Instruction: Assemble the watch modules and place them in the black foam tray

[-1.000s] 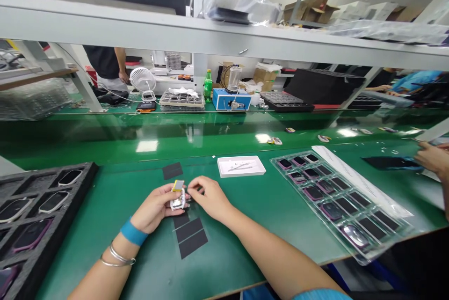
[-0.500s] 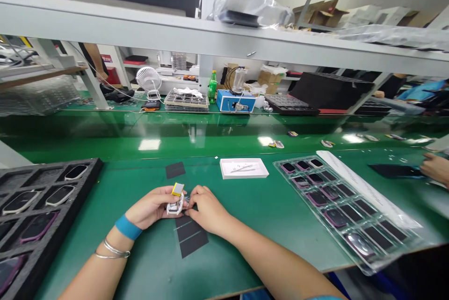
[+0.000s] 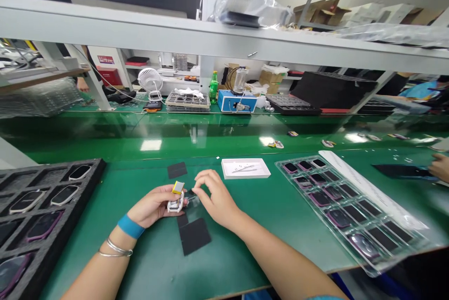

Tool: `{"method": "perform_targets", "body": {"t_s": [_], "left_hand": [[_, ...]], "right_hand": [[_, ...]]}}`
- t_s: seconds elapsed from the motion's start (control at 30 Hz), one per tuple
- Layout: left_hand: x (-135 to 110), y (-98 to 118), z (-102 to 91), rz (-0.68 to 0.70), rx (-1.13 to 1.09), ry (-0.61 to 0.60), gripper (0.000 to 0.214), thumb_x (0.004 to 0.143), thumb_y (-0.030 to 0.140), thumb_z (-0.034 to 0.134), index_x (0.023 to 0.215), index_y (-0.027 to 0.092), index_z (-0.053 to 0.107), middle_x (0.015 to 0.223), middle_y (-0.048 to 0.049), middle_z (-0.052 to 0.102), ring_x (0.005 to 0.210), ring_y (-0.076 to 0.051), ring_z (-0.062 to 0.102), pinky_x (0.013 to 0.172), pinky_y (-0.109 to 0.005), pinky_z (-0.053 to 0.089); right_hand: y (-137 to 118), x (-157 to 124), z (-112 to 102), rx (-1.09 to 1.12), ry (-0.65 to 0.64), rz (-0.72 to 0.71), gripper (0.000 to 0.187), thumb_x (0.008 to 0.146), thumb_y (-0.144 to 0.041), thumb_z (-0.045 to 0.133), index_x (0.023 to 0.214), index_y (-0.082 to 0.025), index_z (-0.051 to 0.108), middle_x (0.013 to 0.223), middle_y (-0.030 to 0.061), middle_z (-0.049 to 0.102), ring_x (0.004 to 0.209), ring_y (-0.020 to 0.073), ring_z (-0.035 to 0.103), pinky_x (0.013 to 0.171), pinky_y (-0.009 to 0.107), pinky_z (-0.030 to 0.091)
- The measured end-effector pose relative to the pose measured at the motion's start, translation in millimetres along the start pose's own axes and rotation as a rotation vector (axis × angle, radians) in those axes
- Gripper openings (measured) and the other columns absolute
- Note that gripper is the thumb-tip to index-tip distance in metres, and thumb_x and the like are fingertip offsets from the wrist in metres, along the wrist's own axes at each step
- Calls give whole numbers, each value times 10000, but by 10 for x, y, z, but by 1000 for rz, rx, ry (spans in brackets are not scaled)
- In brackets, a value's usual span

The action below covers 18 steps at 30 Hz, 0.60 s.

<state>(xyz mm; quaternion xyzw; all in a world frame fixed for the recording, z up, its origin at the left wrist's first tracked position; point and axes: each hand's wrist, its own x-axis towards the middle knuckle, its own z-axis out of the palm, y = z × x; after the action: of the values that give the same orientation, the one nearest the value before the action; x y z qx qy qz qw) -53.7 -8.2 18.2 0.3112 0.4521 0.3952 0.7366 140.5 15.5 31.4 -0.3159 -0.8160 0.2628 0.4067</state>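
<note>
Raised a little and drawn away from the white case point(image 3: 175, 205) since the earlier frame, my right hand point(image 3: 218, 202) has thumb and finger almost meeting beside a clear film point(image 3: 194, 202); I cannot tell whether they grip it. My left hand point(image 3: 154, 205) pinches the case above the desk point(image 3: 150, 262), thumb over it and fingers behind, with the yellow-edged flat piece point(image 3: 178, 187) standing out at the top. I judge the case light and stiff, that piece fragile, so the case's 2 sides are the place to hold

No text legible — red label point(image 3: 105, 59) too blurred.
</note>
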Motion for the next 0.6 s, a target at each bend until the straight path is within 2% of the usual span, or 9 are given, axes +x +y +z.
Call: {"method": "perform_targets", "body": {"t_s": [0.07, 0.23, 0.37, 0.6], "left_hand": [[13, -15, 43, 50, 32, 48, 234, 672, 194, 708, 891, 132, 654, 802, -98, 697, 732, -199, 649, 715, -347, 524], [31, -69, 148, 111, 131, 133, 273, 656, 257, 727, 889, 144, 642, 703, -33, 653, 613, -142, 605, 657, -314, 530], [35, -88, 181, 110, 150, 142, 317, 634, 297, 742, 890, 138, 643, 658, -10, 622, 593, -125, 578, 640, -301, 528], [45, -104, 182, 104, 181, 126, 363, 636, 331, 736, 928, 133, 650, 729, -44, 653, 632, -138, 588, 622, -288, 524]], "right_hand": [[-4, 2, 2, 86, 58, 21, 57, 816, -169, 542, 768, -192, 563, 882, 34, 617, 895, 155, 562, 840, 313, 435], [34, -45, 120, 254, -42, 224, 40, 714, -205, 644, 691, -179, 625, 741, 9, 681, 736, 144, 623, 735, 267, 469], [81, -37, 193, 328, -39, 355, 74, 658, -216, 686, 664, -169, 630, 701, 1, 674, 681, 138, 616, 668, 245, 471], [116, -8, 204, 447, -50, 328, 142, 643, -185, 677, 702, -183, 548, 691, -22, 626, 659, 121, 586, 670, 253, 476]]}}
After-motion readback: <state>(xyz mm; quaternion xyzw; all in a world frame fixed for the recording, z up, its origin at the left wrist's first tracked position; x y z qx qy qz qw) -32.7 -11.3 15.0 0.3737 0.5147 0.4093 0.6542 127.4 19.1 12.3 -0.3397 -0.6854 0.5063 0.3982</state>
